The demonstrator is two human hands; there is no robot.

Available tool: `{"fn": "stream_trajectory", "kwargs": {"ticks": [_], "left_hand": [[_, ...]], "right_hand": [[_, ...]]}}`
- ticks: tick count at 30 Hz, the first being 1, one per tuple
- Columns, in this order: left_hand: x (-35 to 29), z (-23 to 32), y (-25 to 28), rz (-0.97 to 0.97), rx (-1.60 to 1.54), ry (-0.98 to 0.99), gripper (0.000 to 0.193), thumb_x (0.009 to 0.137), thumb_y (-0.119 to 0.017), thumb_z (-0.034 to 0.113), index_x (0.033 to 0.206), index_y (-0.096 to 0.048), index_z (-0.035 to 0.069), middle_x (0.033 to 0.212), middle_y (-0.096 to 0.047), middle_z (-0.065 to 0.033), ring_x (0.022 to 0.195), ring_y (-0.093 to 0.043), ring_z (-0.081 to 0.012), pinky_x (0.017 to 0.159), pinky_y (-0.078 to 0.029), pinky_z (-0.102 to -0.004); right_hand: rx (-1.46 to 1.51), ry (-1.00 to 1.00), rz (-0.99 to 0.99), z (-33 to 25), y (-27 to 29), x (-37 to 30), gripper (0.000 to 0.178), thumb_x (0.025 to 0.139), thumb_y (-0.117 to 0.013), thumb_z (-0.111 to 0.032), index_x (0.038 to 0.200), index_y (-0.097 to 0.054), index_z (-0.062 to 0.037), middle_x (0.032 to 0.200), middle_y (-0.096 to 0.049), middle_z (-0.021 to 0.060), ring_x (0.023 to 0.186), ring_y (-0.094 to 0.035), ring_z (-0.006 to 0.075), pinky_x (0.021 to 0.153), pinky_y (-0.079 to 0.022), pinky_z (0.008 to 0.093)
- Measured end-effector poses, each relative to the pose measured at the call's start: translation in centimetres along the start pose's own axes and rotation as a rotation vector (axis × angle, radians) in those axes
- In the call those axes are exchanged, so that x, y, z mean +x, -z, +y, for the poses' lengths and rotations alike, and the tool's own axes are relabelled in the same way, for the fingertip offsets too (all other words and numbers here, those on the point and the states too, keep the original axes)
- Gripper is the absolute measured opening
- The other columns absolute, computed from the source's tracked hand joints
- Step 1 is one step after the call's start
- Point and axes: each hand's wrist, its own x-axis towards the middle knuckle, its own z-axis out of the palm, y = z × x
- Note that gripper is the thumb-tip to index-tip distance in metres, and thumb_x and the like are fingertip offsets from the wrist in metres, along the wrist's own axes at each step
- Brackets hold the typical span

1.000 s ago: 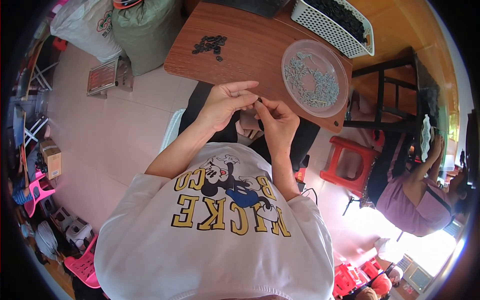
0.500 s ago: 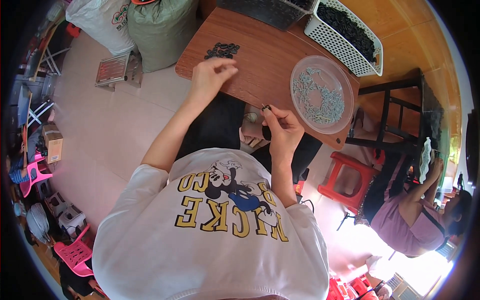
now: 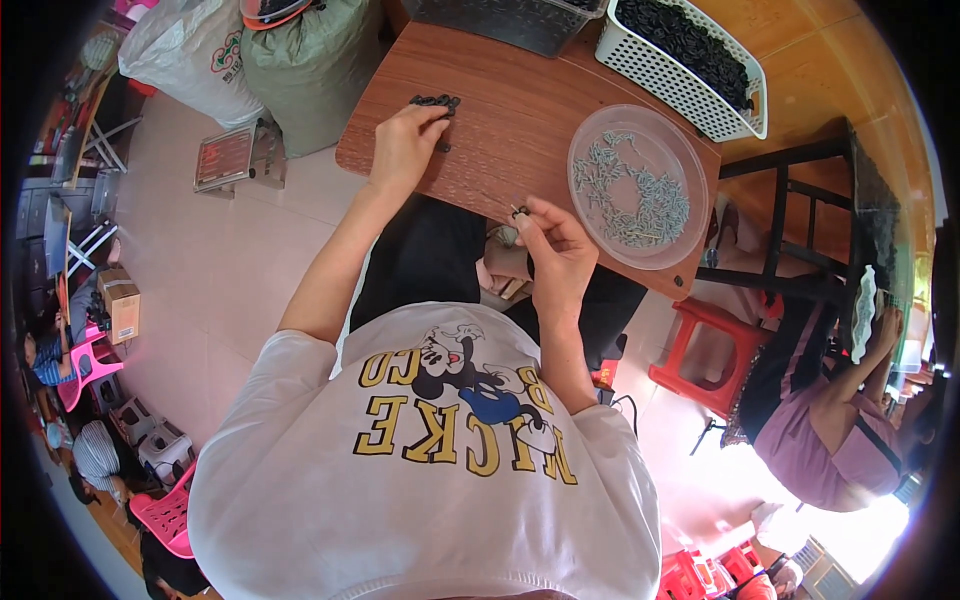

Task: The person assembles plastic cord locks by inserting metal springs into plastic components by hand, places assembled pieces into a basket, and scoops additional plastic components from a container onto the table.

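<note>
My left hand (image 3: 402, 150) is at the cluster of small black parts (image 3: 436, 101) on the table, its thumb and fingers closed at the near side of the pile. One loose black piece lies just below the fingertips. My right hand (image 3: 560, 255) is over the table's near edge, pinching a small black part (image 3: 520, 212) between thumb and index finger. A thin, light metal tip, like a screw's, sticks up from it. To the right of that hand stands a round clear plastic tub (image 3: 578, 215) with many small silvery screws (image 3: 655, 208) inside.
The brown wooden table (image 3: 500, 110) also bears a white perforated basket (image 3: 668, 95) of black parts and a dark bin (image 3: 500, 25). Stuffed sacks (image 3: 310, 85) and a small stool (image 3: 230, 160) stand left. A red stool (image 3: 705, 355) and a seated co-worker (image 3: 830, 430) are at right.
My left hand has moved onto the black parts and its fingers have closed. The right hand has shifted slightly left, still holding its small black part. The whole view has turned a little.
</note>
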Motion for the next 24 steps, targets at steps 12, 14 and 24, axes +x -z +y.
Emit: {"fn": "stream_trajectory", "kwargs": {"ticks": [12, 14, 24], "left_hand": [[-3.1, 5.6, 1.3, -0.377, -1.539, 0.797, 0.028, 0.087, -0.06, 0.003, 0.114, -0.058, -0.004, 0.094, -0.065, -0.0093, 0.08, -0.064, -0.0136, 0.072, -0.054, -0.0213], [-3.4, 5.7, 0.9, -0.393, -1.546, 0.785, 0.028, 0.087, -0.06, 0.003, 0.114, -0.057, -0.004, 0.093, -0.065, -0.0091, 0.08, -0.064, -0.0131, 0.072, -0.054, -0.0216], [-3.8, 6.5, 0.5, -0.308, -1.471, 0.716, 0.031, 0.091, -0.054, 0.007, 0.12, -0.051, -0.006, 0.107, -0.062, -0.0148, 0.09, -0.063, -0.0164, 0.082, -0.053, -0.0261]], "right_hand": [[0.07, 0.019, -0.122, -1.0, -1.1, 2.8, 0.012, 0.084, -0.062, 0.0, 0.095, -0.064, 0.0043, 0.091, -0.068, 0.0089, 0.081, -0.062, 0.0099, 0.076, -0.049, 0.0215], [0.097, 0.012, -0.129, -1.3, -1.4, 2.7, 0.012, 0.084, -0.062, 0.001, 0.096, -0.064, 0.0043, 0.093, -0.067, 0.0087, 0.083, -0.062, 0.0098, 0.077, -0.049, 0.0216], [0.083, 0.047, -0.088, -0.5, -0.8, 2.3, 0.012, 0.084, -0.062, 0.002, 0.095, -0.065, 0.0031, 0.092, -0.066, 0.0056, 0.083, -0.06, 0.0086, 0.077, -0.047, 0.021]]}}
